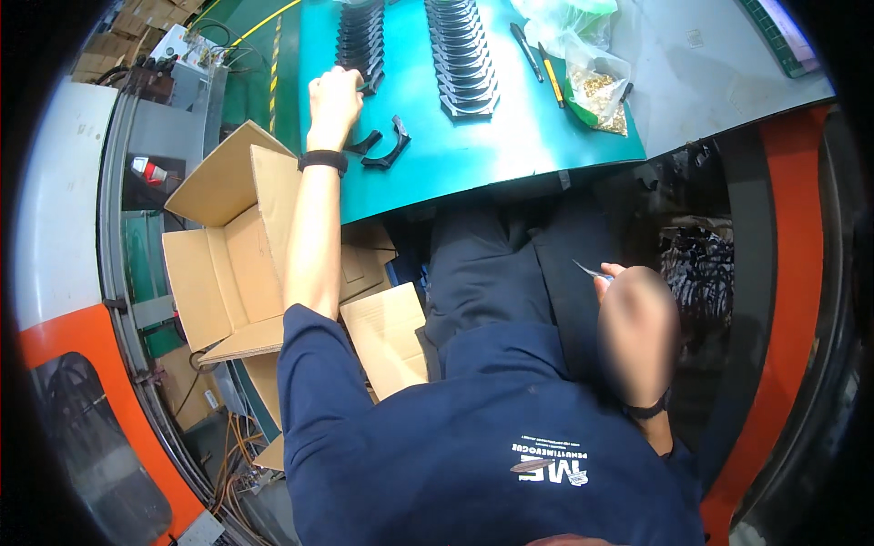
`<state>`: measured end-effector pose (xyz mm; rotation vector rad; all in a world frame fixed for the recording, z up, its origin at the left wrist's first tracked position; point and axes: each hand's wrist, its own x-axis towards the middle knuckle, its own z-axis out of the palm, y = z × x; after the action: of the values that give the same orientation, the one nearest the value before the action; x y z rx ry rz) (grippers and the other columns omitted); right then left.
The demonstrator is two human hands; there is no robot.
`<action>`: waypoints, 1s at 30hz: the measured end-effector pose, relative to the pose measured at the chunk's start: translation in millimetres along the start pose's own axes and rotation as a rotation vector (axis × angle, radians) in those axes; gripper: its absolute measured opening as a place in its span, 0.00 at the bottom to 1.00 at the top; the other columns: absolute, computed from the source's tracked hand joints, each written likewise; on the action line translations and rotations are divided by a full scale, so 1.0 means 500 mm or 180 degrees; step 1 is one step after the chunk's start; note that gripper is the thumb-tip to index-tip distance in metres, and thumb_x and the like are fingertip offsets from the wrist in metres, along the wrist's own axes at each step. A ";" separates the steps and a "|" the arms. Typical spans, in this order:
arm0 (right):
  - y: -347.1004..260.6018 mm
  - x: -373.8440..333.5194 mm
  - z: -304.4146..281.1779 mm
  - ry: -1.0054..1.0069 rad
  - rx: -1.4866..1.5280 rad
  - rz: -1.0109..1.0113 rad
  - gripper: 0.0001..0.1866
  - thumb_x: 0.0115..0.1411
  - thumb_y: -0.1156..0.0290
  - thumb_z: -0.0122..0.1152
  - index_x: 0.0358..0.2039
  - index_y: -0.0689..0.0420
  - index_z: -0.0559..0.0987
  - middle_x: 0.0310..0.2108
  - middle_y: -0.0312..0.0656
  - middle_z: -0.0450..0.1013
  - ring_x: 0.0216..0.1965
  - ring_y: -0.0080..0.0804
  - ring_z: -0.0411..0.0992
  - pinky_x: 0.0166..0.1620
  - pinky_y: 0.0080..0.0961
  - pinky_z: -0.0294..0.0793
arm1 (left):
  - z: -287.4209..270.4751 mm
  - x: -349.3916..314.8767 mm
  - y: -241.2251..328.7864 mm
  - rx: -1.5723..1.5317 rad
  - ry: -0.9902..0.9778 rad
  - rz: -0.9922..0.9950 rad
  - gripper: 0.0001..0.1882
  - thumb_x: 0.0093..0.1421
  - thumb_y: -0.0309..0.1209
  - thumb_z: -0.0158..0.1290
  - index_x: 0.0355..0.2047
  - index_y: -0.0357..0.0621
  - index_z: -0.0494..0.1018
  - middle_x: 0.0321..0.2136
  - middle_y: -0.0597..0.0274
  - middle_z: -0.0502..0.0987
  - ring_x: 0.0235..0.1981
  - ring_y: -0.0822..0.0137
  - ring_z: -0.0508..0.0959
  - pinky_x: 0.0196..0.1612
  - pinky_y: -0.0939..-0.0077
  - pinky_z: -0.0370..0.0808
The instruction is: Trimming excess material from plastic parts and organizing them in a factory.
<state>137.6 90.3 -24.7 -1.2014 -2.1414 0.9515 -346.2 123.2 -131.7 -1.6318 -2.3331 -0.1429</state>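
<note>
My left hand [335, 102] reaches over the teal mat, its fingers curled onto a black curved part [374, 80] at the near end of a row. The far side of its fingertips is hidden. Two more black arc-shaped parts, one of them a wide curve [391, 150], lie loose on the mat near my left wrist. To the right runs a second row of nested black curved parts [464, 68]. My right hand [637, 332], partly blurred, is low beside my right thigh. It is closed around a small tool with a thin pointed metal tip [590, 270].
Open cardboard boxes [196, 282] stand left of my lap, close under my left arm. On the teal mat [537, 141] lie a black pen [526, 52], a yellow-and-black cutter knife [551, 75] and a bag of small brass-coloured pieces [596, 91]. Orange-edged machine panels flank both sides.
</note>
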 end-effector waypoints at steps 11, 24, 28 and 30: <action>0.016 0.013 0.013 -0.0111 0.0140 0.0313 0.11 0.56 0.73 0.64 0.38 0.65 0.79 0.27 0.48 0.75 0.27 0.37 0.74 0.32 0.26 0.71 | -0.032 -0.203 -0.012 -0.1078 -0.0298 -0.0274 0.14 0.50 0.22 0.49 0.37 0.46 0.77 0.50 0.46 0.71 0.57 0.48 0.67 0.60 0.58 0.63; -0.012 0.047 0.058 -0.1046 0.2666 0.1204 0.27 0.57 0.74 0.67 0.56 0.61 0.69 0.36 0.34 0.72 0.34 0.14 0.68 0.37 0.13 0.68 | -0.324 -0.285 0.350 -0.2150 0.0686 0.0653 0.12 0.49 0.25 0.60 0.36 0.46 0.76 0.28 0.65 0.75 0.38 0.61 0.75 0.64 0.40 0.49; -0.035 0.041 0.048 -0.1251 0.3203 0.1156 0.24 0.57 0.76 0.67 0.52 0.61 0.70 0.37 0.32 0.72 0.35 0.12 0.68 0.37 0.11 0.68 | -0.362 -0.325 0.449 -0.2092 0.0414 0.0888 0.16 0.46 0.27 0.62 0.39 0.51 0.80 0.29 0.69 0.74 0.42 0.66 0.74 0.66 0.38 0.44; -0.032 0.033 0.040 -0.1202 0.3275 0.1160 0.18 0.57 0.76 0.66 0.48 0.60 0.72 0.35 0.31 0.72 0.32 0.10 0.67 0.34 0.09 0.66 | -0.362 -0.331 0.462 -0.2263 0.0712 0.0833 0.17 0.45 0.28 0.63 0.39 0.51 0.80 0.33 0.67 0.74 0.44 0.63 0.73 0.66 0.38 0.45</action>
<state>107.1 92.2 -23.5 -0.8855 -1.2641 2.2013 -46.4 11.4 -26.8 -2.0652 -1.9774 -1.1375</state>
